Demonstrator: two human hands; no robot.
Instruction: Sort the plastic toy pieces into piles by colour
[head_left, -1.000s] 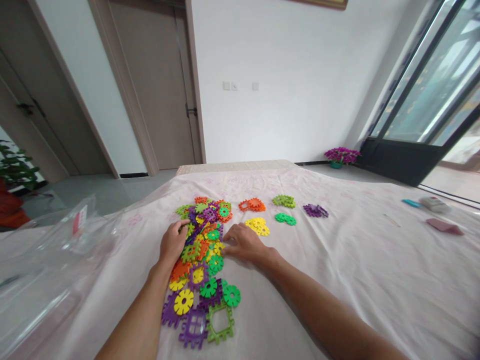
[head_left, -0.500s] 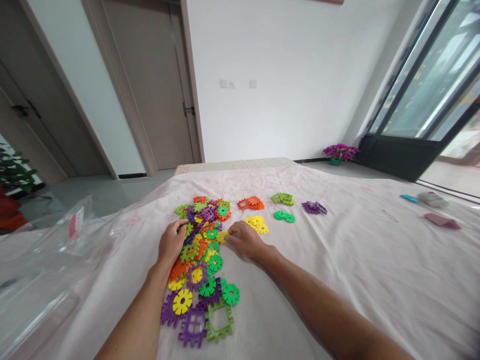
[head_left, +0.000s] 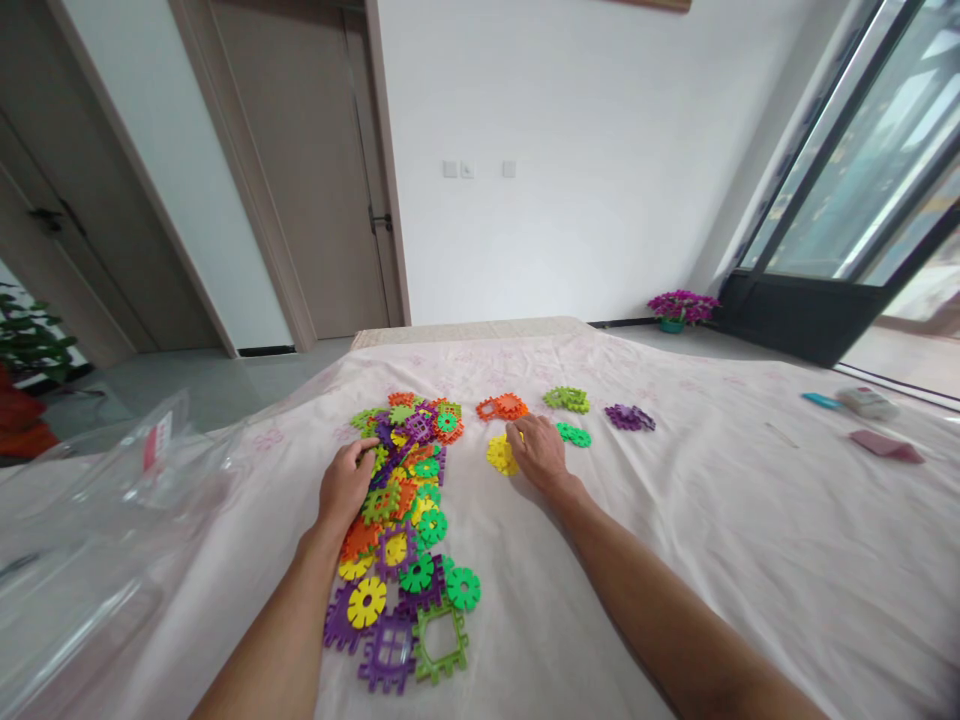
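Note:
A long heap of plastic building pieces, notched flower discs and toothed square panels in purple, green, orange and yellow [head_left: 367, 602], lies on the cloth. At the left edge of this heap rests my left hand [head_left: 346, 484], fingers slightly bent and apart, touching the pieces. My right hand [head_left: 540, 452] is over a small group of yellow notched discs [head_left: 500, 455], its fingers pinched on a yellow disc that they mostly hide. Close by on the right are green notched discs [head_left: 574, 435]. Behind the hand sit orange toothed pieces [head_left: 502, 406].
Farther back lie light green toothed pieces [head_left: 567, 399] and purple ones [head_left: 630, 417]. A clear plastic bag [head_left: 112, 500] covers the left side of the pink-patterned cloth [head_left: 720, 500]. A blue item [head_left: 820, 400], a white packet [head_left: 867, 402] and a pink cloth piece [head_left: 887, 446] are far right.
My right hand has carried a yellow notched disc from the heap's right edge rightward to the yellow group. My left hand stays at the heap.

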